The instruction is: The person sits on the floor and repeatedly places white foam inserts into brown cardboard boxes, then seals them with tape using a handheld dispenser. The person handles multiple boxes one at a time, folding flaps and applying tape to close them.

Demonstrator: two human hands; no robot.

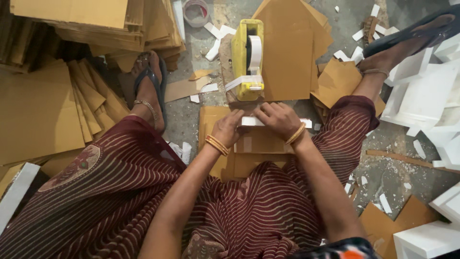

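Observation:
I sit on the floor with a folded brown cardboard piece [254, 144] in front of my lap. My left hand [229, 127] and my right hand [278, 118] press a strip of white tape [251, 121] onto its top edge, fingers bent over the strip. Just beyond my hands stands a yellow tape dispenser [247, 60] holding a white tape roll [254, 52], with a loose tape end hanging at its front. Gold bangles ring both wrists.
Stacks of brown cardboard sheets [38, 110] lie at the left and top left. More cardboard [292, 52] lies behind the dispenser. White foam blocks [424, 96] sit at the right. Tape scraps litter the grey floor [191, 115]. My sandalled feet rest at either side.

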